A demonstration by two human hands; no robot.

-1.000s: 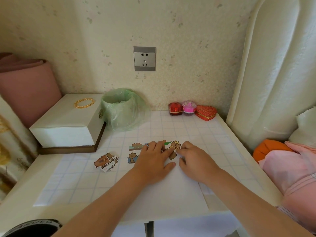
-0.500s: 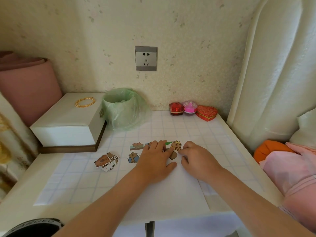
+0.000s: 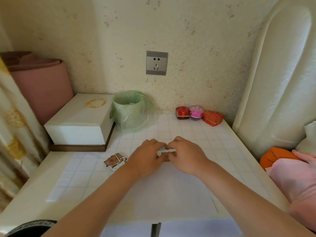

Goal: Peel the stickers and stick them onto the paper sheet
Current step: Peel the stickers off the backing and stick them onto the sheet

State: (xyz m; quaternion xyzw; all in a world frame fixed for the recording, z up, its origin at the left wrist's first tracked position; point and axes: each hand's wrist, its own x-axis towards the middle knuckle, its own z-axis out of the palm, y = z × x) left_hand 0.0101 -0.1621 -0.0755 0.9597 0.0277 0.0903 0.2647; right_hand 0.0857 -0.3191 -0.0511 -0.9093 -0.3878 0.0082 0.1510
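Note:
A white paper sheet [image 3: 171,194] lies on the gridded table top in front of me. My left hand [image 3: 147,159] and my right hand [image 3: 187,154] meet fingertip to fingertip over its far edge. Between them they pinch a small sticker [image 3: 164,149], of which only a white edge and a bit of blue show. A small pile of brown animal stickers [image 3: 115,161] lies on the table just left of my left hand. The stickers on the sheet's far edge are hidden under my hands.
A white box [image 3: 80,124] with a gold bangle [image 3: 95,103] stands at the back left, beside a bin lined with a green bag [image 3: 133,112]. Three small red and pink boxes [image 3: 199,114] sit by the wall. Pink and orange fabric [image 3: 290,168] lies right of the table.
My left hand was pressing flat on the sheet; now both hands have curled in and joined fingertips on one sticker. The stuck stickers beside the left hand are now covered.

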